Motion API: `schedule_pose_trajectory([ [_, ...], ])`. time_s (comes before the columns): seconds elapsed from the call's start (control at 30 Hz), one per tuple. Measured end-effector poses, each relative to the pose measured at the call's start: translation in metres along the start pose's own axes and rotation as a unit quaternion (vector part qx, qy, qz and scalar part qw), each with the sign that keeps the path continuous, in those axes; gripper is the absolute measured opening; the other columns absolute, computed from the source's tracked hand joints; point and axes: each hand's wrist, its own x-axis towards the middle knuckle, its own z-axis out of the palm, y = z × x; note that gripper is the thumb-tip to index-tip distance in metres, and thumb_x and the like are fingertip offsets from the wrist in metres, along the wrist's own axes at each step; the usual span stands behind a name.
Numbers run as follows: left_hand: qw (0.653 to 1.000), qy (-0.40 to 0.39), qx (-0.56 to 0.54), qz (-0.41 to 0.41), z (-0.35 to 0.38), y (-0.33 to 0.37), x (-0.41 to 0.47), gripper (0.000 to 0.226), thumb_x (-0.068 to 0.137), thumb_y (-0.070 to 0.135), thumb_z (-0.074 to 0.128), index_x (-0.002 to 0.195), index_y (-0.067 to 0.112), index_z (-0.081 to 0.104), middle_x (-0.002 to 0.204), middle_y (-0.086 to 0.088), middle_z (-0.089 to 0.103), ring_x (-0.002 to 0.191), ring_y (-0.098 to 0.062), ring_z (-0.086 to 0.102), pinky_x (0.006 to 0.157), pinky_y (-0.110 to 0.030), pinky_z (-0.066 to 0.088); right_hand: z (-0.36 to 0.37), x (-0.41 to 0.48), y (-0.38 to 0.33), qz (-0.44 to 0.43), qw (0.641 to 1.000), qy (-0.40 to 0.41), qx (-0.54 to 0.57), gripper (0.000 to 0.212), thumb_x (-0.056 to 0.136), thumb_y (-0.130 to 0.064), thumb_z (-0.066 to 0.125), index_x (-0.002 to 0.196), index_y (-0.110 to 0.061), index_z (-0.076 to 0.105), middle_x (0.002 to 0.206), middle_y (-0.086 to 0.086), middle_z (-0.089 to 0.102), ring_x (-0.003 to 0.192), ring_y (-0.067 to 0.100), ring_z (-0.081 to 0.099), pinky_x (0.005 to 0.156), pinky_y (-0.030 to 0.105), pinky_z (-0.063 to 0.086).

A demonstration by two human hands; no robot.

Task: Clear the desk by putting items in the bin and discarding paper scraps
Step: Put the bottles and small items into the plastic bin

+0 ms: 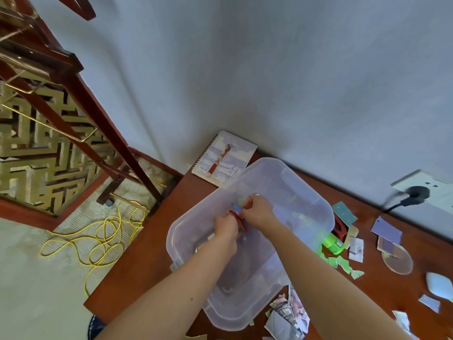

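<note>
Left hand (226, 228), right hand (258, 212) on red-blue item (238, 217) over translucent bin (326, 207).

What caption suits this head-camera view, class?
Left hand and right hand hold a small red object over a clear plastic bin on a wooden desk.

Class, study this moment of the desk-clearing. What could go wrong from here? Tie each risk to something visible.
1. The left hand grips a small red item and the right hand pinches paper bits over the clear bin; scraps may fall in with the keepers.
2. The bin sits close to the notebook at the desk corner; a shove might knock it, and the pen on it, off.
3. The yellow cable looped beside the desk could trip someone.
</note>
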Motion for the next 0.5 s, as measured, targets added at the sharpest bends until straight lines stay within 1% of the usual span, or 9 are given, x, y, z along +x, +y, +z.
schedule_pose_trajectory([
  [0.07,1.000,0.004,-0.013,-0.003,0.002,0.001,-0.001,0.018,0.091,0.006,0.050,0.103,0.005,0.064,0.080,-0.010,0.061,0.063,-0.017,0.055,0.049,-0.022,0.045,-0.001,0.001,0.000,0.006,1.000,0.001,-0.029,0.027,0.083,-0.014,0.067,0.064,-0.014,0.048,0.072,0.007,0.042,0.069,0.017,0.041,0.063,0.043,0.047],
  [0.1,1.000,0.006,-0.015,-0.005,0.003,0.001,-0.003,0.014,0.087,0.007,0.052,0.096,0.006,0.063,0.080,-0.013,0.061,0.064,-0.020,0.055,0.047,-0.020,0.045,-0.002,0.001,0.001,0.007,0.999,0.001,-0.038,0.017,0.081,-0.005,0.064,0.071,-0.013,0.052,0.077,0.006,0.046,0.074,0.017,0.045,0.071,0.043,0.050],
  [0.13,1.000,0.010,-0.017,-0.006,0.003,0.002,-0.006,0.016,0.081,0.008,0.055,0.095,0.005,0.063,0.080,-0.015,0.060,0.063,-0.022,0.055,0.046,-0.020,0.044,-0.003,0.001,0.002,0.006,0.999,-0.001,-0.040,0.014,0.079,0.001,0.060,0.076,-0.012,0.055,0.084,0.006,0.049,0.081,0.018,0.048,0.076,0.039,0.049],
  [0.17,1.000,0.018,-0.019,-0.010,0.003,0.003,-0.007,0.021,0.079,0.009,0.055,0.098,0.003,0.063,0.082,-0.016,0.060,0.062,-0.023,0.054,0.046,-0.022,0.044,-0.004,0.001,0.003,0.008,0.999,-0.008,-0.034,0.016,0.080,0.005,0.055,0.083,-0.011,0.057,0.090,0.005,0.051,0.089,0.019,0.050,0.079,0.033,0.046],
  [0.23,0.998,0.036,-0.041,-0.019,0.003,0.004,-0.010,0.029,0.092,0.007,0.045,0.114,-0.005,0.061,0.093,-0.020,0.061,0.058,-0.023,0.052,0.047,-0.027,0.043,-0.006,0.001,0.004,0.016,0.999,-0.019,-0.026,0.026,0.084,0.005,0.049,0.101,-0.010,0.062,0.104,0.005,0.055,0.104,0.021,0.052,0.088,0.025,0.041],
  [0.3,0.997,0.055,-0.055,-0.025,0.001,0.005,-0.015,0.036,0.100,0.006,0.034,0.123,-0.009,0.057,0.107,-0.024,0.061,0.058,-0.022,0.050,0.047,-0.026,0.041,-0.009,-0.002,0.005,0.019,1.000,-0.012,-0.019,0.030,0.085,0.001,0.049,0.107,-0.014,0.063,0.114,0.007,0.059,0.111,0.024,0.054,0.097,0.029,0.044],
  [0.37,0.997,0.053,-0.060,-0.017,-0.002,0.006,-0.025,0.036,0.100,0.005,0.034,0.124,-0.009,0.057,0.112,-0.024,0.062,0.063,-0.025,0.052,0.050,-0.027,0.041,-0.015,-0.010,0.005,0.017,1.000,-0.005,-0.001,0.029,0.084,-0.002,0.051,0.105,-0.018,0.063,0.116,0.007,0.062,0.111,0.026,0.057,0.099,0.037,0.047],
  [0.43,0.998,0.041,-0.053,0.002,-0.002,0.005,-0.039,0.033,0.098,0.004,0.038,0.120,-0.006,0.060,0.097,-0.019,0.064,0.067,-0.025,0.054,0.053,-0.028,0.042,-0.023,-0.022,0.005,0.005,1.000,0.005,0.020,0.027,0.086,-0.004,0.052,0.106,-0.017,0.063,0.114,0.006,0.063,0.109,0.025,0.058,0.097,0.037,0.048],
  [0.5,0.999,0.027,-0.033,0.033,0.000,0.002,-0.055,0.032,0.095,0.002,0.040,0.118,-0.002,0.061,0.077,-0.011,0.058,0.060,-0.021,0.052,0.053,-0.028,0.043,-0.033,-0.036,0.004,-0.026,0.998,0.031,0.051,0.023,0.088,-0.005,0.051,0.103,-0.017,0.063,0.110,0.005,0.065,0.102,0.023,0.059,0.089,0.034,0.050],
])
